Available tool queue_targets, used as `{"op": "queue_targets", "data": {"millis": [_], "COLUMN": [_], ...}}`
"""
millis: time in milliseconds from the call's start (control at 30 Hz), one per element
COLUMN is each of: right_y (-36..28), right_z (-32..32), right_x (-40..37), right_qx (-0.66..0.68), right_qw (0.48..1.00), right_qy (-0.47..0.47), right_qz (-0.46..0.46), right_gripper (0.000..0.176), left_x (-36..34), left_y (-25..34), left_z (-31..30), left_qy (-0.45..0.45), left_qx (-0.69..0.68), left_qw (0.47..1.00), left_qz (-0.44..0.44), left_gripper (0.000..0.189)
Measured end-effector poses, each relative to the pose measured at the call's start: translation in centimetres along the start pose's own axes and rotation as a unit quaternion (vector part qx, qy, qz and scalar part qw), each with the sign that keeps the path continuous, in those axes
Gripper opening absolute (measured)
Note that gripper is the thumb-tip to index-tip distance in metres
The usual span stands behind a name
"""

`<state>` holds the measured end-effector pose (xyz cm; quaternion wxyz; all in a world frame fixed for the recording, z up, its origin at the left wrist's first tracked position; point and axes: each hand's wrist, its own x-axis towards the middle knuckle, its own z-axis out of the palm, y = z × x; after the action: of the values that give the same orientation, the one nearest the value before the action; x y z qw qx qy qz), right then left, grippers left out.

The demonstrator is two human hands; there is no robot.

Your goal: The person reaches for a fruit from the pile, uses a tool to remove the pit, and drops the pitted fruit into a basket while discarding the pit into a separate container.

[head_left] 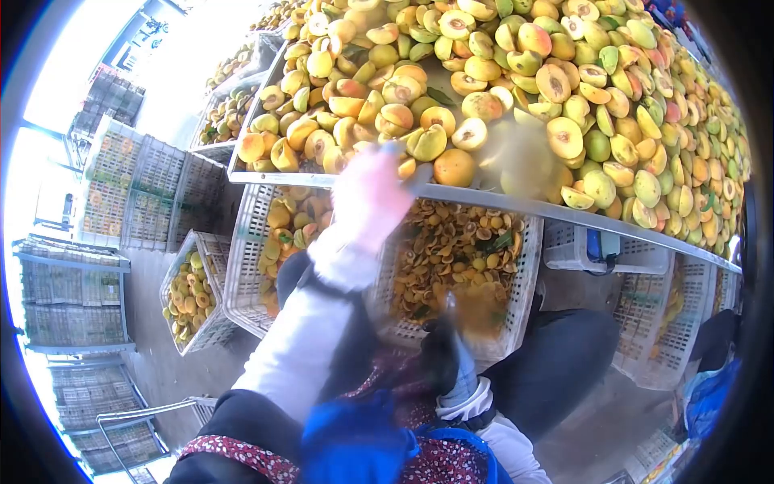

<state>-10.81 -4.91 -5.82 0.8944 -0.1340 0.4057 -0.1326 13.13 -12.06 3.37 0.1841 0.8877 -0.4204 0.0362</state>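
Fruit [564, 137], apparently apricots, lies heaped on the metal-rimmed table [484, 196].

This looks like a fruit-processing workshop, with a metal-edged table [484, 197] heaped with halved yellow fruit [564, 137], fruit-filled crates [526, 282] below it and stacked crates [153, 185] along the grey floor [147, 294].

Left hand [369, 194] at the rim of a tray [282, 178] of halved fruit [564, 137], right hand [442, 359] near a crate [528, 278]

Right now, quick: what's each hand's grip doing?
Left hand: blurred at the edge of the fruit-covered table; grip cannot be told.
Right hand: low beside the crate, blurred; grip cannot be told.
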Motion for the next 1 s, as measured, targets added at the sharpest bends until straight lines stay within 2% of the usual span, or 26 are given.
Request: {"op": "queue_targets", "data": {"millis": [67, 167, 200, 233, 367, 400, 433, 467, 533, 567, 633, 667, 700, 733, 767, 833, 867, 933, 1000], "right_y": [-0.9, -2.1, -2.2, -2.2, -4.5, -5.3, -5.6, -5.7, -6.0, -6.2, -6.4, -6.5, -6.3, -6.1, -5.9, -5.4, -5.0, -4.5, -4.8], "right_z": [0.6, 1.1, 1.0, 0.8, 1.1, 1.2, 0.9, 0.6, 1.1, 2.0, 2.7, 3.1, 3.4, 4.2, 5.1, 4.7, 3.9, 2.9, 3.0], "right_x": [-0.4, -0.4, -0.4, -0.5, -1.0, -1.2, -1.1, -1.1, -1.2, -1.7, -1.7, -1.8, -1.9, -2.1, -2.4, -2.2, -1.9, -1.5, -2.7], "right_qx": [-0.004, 0.001, 0.008, -0.016, -0.052, -0.044, 0.02, 0.083, 0.012, -0.124, -0.093, -0.077, -0.074, -0.072, -0.069, -0.308, -0.415, -0.593, -0.63], "right_qw": [1.0, 0.999, 0.998, 0.995, 0.983, 0.982, 0.99, 0.992, 0.992, 0.971, 0.978, 0.982, 0.983, 0.985, 0.987, 0.92, 0.859, 0.672, 0.649], "right_qy": [0.025, 0.035, 0.035, 0.045, 0.055, 0.058, 0.03, 0.0, 0.007, 0.04, 0.036, 0.035, 0.021, 0.042, 0.063, 0.099, 0.076, 0.078, 0.037], "right_qz": [-0.009, -0.034, -0.042, -0.082, -0.169, -0.173, -0.134, -0.091, -0.127, -0.201, -0.181, -0.172, -0.168, -0.15, -0.133, -0.222, -0.29, -0.436, -0.425], "right_gripper": [0.034, 0.033, 0.033, 0.034, 0.024, 0.02, 0.021, 0.023, 0.024, 0.025, 0.024, 0.024, 0.023, 0.021, 0.019, 0.017, 0.018, 0.019, 0.02], "left_x": [3.6, 7.2, 7.9, 7.6, 1.7, -0.1, -2.4, -4.2, -7.5, -8.6, -10.0, -11.1, -12.6, -13.8, -14.7, -14.9, -14.7, -14.8, -14.7], "left_y": [1.7, 1.4, 0.6, 0.2, 1.6, 1.8, 1.7, 1.9, 1.7, 1.3, 1.0, 1.1, 1.6, 2.0, 2.0, 2.3, 2.3, 1.2, 0.7], "left_z": [2.6, 2.9, 2.8, 2.8, 0.7, 0.0, -0.5, -1.0, -0.9, -0.7, -0.6, -0.6, -0.3, 0.2, 1.0, 1.0, 0.9, 1.3, 1.2], "left_qy": [-0.052, -0.135, -0.173, -0.163, -0.083, -0.096, -0.104, -0.144, -0.227, -0.216, -0.192, -0.216, -0.23, -0.232, -0.25, -0.206, -0.187, -0.197, -0.213], "left_qx": [0.102, 0.105, 0.092, 0.086, -0.033, -0.072, -0.07, -0.126, -0.158, -0.238, -0.388, -0.532, -0.652, -0.746, -0.749, -0.719, -0.699, -0.679, -0.655], "left_qw": [0.992, 0.983, 0.976, 0.974, 0.974, 0.948, 0.922, 0.896, 0.872, 0.872, 0.859, 0.807, 0.722, 0.607, 0.589, 0.615, 0.632, 0.661, 0.689], "left_qz": [0.049, 0.066, 0.098, 0.13, 0.207, 0.294, 0.367, 0.4, 0.405, 0.368, 0.275, 0.139, -0.003, -0.145, -0.174, -0.25, -0.279, -0.25, -0.225], "left_gripper": [0.05, 0.05, 0.051, 0.048, 0.04, 0.041, 0.045, 0.045, 0.046, 0.049, 0.056, 0.058, 0.061, 0.065, 0.046, 0.043, 0.042, 0.04, 0.039]}}
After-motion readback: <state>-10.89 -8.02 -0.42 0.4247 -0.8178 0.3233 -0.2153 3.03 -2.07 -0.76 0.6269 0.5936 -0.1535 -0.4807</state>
